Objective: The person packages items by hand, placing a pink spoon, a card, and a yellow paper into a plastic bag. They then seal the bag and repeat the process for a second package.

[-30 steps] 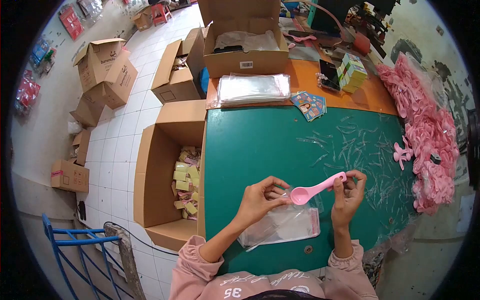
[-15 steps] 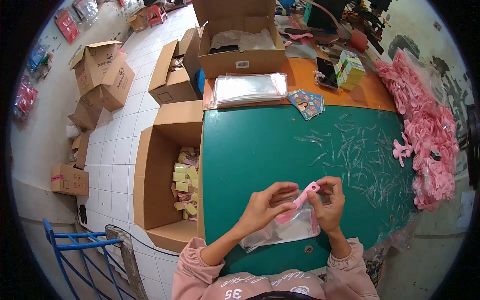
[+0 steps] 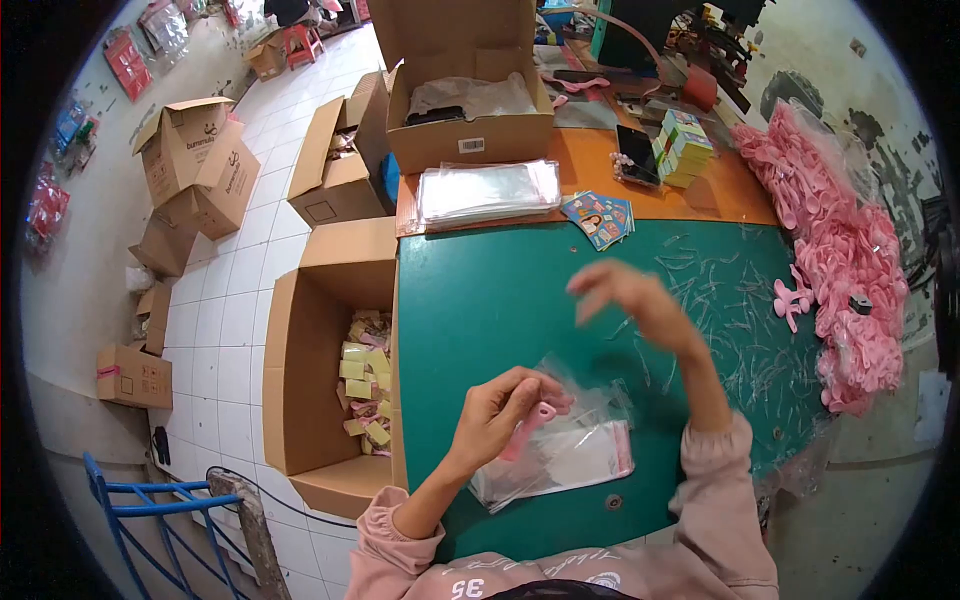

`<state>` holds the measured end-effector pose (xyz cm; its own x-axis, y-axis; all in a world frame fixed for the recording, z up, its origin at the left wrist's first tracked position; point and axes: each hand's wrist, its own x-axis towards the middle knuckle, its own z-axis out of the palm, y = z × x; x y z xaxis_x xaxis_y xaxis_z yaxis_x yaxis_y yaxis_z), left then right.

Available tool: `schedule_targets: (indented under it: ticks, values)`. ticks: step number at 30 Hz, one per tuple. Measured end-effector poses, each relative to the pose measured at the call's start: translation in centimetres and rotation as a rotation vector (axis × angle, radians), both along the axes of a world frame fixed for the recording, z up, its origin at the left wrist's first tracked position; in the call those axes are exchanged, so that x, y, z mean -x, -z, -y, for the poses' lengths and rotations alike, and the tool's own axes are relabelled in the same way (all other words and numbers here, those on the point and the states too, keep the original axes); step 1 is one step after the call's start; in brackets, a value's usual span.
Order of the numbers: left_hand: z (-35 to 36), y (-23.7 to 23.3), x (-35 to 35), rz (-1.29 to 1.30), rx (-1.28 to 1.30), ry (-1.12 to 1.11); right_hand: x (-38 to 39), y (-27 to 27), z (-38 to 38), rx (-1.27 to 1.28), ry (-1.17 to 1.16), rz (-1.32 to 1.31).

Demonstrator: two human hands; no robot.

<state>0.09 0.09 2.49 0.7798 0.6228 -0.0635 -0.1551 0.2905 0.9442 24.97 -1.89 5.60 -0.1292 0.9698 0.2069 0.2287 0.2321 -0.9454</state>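
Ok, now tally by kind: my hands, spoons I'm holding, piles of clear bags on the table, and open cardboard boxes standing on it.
Hands: 2, left hand and right hand
Held spoons: 1, pink spoon
Clear bag piles: 2, near pile and far pile
Open boxes standing there: 1, barcoded box
Total: 6

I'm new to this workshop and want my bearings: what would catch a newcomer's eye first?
Probably the heap of pink spoons along the right side of the green tabletop. Next, the open carton at the table's left, with yellow pieces inside. In front, the left hand holds a spoon; the right hand blurs above the table.
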Motion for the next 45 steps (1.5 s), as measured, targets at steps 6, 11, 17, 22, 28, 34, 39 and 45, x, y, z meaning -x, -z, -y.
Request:
schedule_targets:
  ticks: [6,11,17,22,28,34,39,45]
  values:
    - [0.3,-0.3,0.8,0.075,0.023,-0.017,-8.8,8.5,-8.6,0.067,0.797,0.875]
    - [0.0,-0.2,0.7,0.12,0.039,0.016,-9.7,9.8,-8.8,0.049,0.87,0.825]
    - [-0.1,-0.2,0.6,-0.007,0.061,0.041,-7.7,5.4,-4.7,-0.064,0.975,0.986]
    - [0.1,0.3,0.3,0.062,0.138,0.047,-0.3,-2.8,3.4,0.145,0.617,0.333]
    - [0.4,0.4,-0.3,-0.01,0.103,0.088,2.5,-6.4,7.5,0.075,0.417,0.429]
    - [0.5,-0.3,-0.3,-0.031,-0.002,0.056,3.5,-6.3,7.6,-0.029,0.272,0.585]
    - [0.7,-0.2,-0.4,-0.157,-0.199,0.168,4.1,-6.0,7.7,-0.023,0.152,0.599]
    - [0.3,-1.3,-0.3,-0.188,-0.185,0.25,5.8,-5.4,7.2,0.02,0.144,0.506]
